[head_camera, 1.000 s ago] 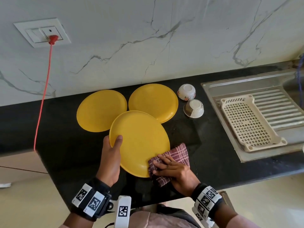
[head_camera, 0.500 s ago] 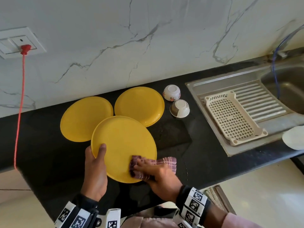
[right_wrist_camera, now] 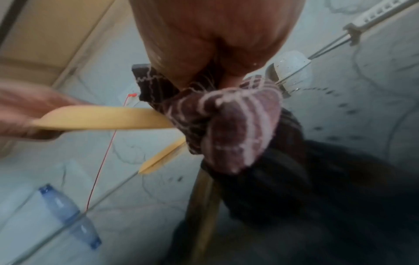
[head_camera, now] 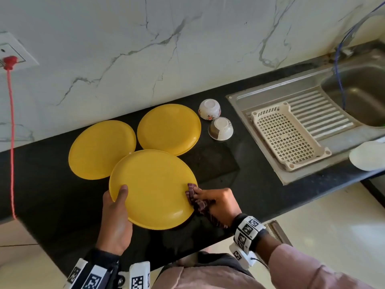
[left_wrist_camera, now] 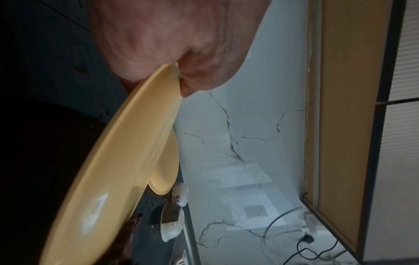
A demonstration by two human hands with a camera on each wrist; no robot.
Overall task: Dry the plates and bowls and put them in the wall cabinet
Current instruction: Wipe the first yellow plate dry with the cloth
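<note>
Both hands' grip brackets plate (head_camera: 153,188) rim.

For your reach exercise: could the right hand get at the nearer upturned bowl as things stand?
Probably yes: bare counter lies between the right hand and the nearer bowl, but its grip is full of cloth.

Three yellow plates are counted: one (head_camera: 153,188) held up at the front, one (head_camera: 102,149) lying on the left of the dark surface (head_camera: 260,184), and one (head_camera: 169,128) lying further back. Two small bowls are seen upside down beside them, a floral one (head_camera: 209,108) and a speckled one (head_camera: 220,128). One checked cloth (head_camera: 198,202) is counted, and one perforated tray (head_camera: 288,135) on one steel sink (head_camera: 358,97). Two hands are in view, the left hand (head_camera: 115,222) and the right hand (head_camera: 220,205). One red cord (head_camera: 11,130) is seen on the wall.
</note>
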